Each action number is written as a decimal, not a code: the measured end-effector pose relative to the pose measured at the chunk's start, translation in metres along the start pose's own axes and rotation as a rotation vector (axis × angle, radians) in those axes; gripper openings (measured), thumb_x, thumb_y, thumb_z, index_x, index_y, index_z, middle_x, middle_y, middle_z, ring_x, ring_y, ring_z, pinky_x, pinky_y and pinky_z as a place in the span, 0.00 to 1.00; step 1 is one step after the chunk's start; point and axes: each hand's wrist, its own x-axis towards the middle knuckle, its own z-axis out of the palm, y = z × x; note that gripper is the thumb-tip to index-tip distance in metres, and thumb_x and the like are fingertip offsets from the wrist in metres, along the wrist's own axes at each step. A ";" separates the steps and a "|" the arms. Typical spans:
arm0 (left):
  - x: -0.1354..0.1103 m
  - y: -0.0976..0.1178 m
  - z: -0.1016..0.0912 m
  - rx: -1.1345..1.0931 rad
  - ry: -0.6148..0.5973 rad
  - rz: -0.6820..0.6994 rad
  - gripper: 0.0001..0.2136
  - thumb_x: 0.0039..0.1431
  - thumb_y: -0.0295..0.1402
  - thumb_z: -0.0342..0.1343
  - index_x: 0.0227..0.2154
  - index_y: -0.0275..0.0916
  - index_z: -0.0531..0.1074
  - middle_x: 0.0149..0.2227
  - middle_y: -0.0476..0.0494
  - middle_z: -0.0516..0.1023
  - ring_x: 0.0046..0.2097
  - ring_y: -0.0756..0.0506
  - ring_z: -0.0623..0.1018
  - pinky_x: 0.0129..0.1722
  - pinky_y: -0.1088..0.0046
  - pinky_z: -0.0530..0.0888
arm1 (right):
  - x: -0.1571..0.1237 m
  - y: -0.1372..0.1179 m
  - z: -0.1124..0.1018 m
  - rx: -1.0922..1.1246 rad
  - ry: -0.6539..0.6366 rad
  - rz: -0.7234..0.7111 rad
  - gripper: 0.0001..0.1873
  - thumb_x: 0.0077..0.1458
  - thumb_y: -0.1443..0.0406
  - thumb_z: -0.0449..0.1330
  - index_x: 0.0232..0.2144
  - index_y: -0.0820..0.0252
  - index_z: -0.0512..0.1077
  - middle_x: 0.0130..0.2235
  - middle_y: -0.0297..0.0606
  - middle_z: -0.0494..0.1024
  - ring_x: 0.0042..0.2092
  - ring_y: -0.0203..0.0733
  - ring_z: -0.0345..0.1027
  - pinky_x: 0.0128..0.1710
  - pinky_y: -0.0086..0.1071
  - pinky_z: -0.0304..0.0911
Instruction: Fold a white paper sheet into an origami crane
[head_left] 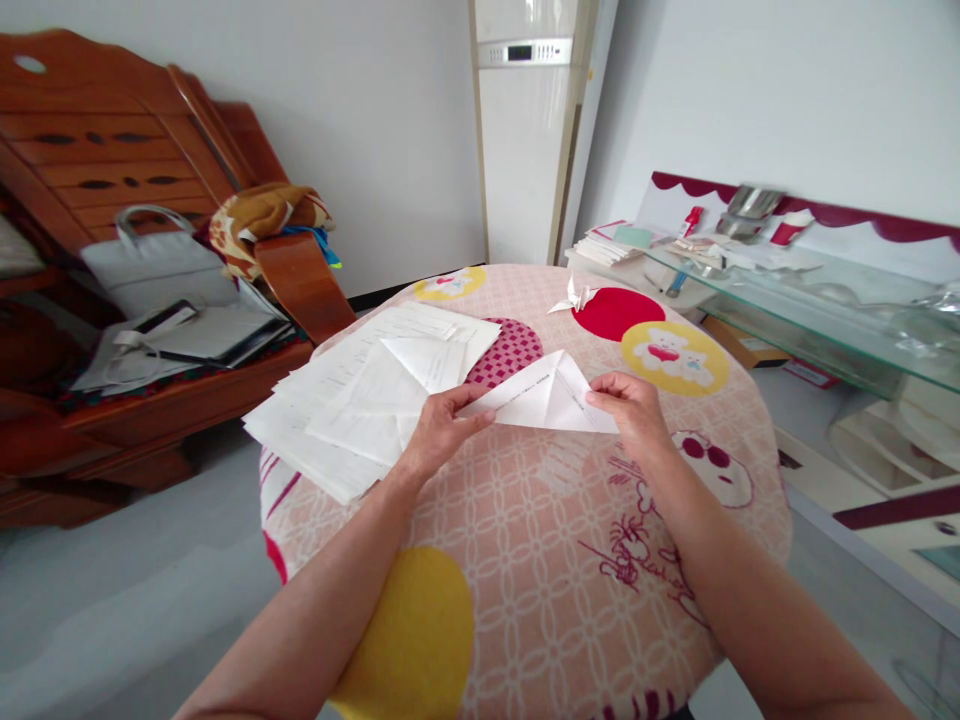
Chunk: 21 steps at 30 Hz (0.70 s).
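Observation:
Between my two hands is a folded sheet of white paper (532, 398), creased into a triangle with printed lines on it. My left hand (444, 430) pinches its left corner between thumb and fingers. At the right corner, my right hand (628, 405) grips the edge the same way. The sheet is held just over the patterned tablecloth (517, 560). Left of my left hand lies a spread stack of printed papers (322, 400), with a creased sheet (382, 395) on top. A small folded paper crane (574, 296) rests at the table's far side.
To the left, a wooden bench (97, 150) holds a grey bag (146, 250), a brown cloth (266, 220) and a notebook (225, 335). A glass shelf (810, 310) with odds and ends stands close on the right. Behind the table rises a white air conditioner (525, 150).

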 end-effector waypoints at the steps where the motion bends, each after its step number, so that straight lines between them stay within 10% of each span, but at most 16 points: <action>1: 0.000 0.001 0.000 -0.073 0.014 -0.016 0.17 0.51 0.40 0.67 0.42 0.36 0.78 0.36 0.45 0.82 0.36 0.45 0.79 0.36 0.73 0.73 | 0.000 -0.001 -0.001 0.021 0.007 -0.003 0.09 0.39 0.62 0.66 0.25 0.58 0.73 0.24 0.32 0.74 0.25 0.36 0.64 0.27 0.31 0.60; 8: 0.001 0.004 0.003 -0.279 0.153 0.042 0.15 0.45 0.41 0.71 0.30 0.36 0.77 0.30 0.47 0.80 0.34 0.46 0.77 0.35 0.72 0.72 | -0.001 -0.008 -0.002 0.088 -0.029 -0.003 0.14 0.40 0.57 0.65 0.29 0.55 0.69 0.29 0.35 0.75 0.32 0.42 0.70 0.34 0.36 0.66; 16: -0.003 0.008 0.017 -0.344 0.003 -0.060 0.13 0.50 0.39 0.68 0.33 0.34 0.79 0.33 0.45 0.81 0.32 0.49 0.76 0.33 0.76 0.71 | -0.010 -0.009 0.015 0.225 -0.040 0.110 0.14 0.40 0.60 0.64 0.31 0.56 0.69 0.31 0.38 0.79 0.36 0.46 0.74 0.38 0.38 0.69; 21: 0.000 -0.003 0.018 -0.355 0.028 -0.213 0.24 0.47 0.38 0.68 0.48 0.33 0.74 0.32 0.45 0.81 0.31 0.46 0.79 0.32 0.72 0.74 | -0.006 0.000 0.006 -0.013 -0.009 0.065 0.33 0.42 0.64 0.62 0.54 0.60 0.69 0.27 0.34 0.79 0.28 0.44 0.72 0.26 0.33 0.65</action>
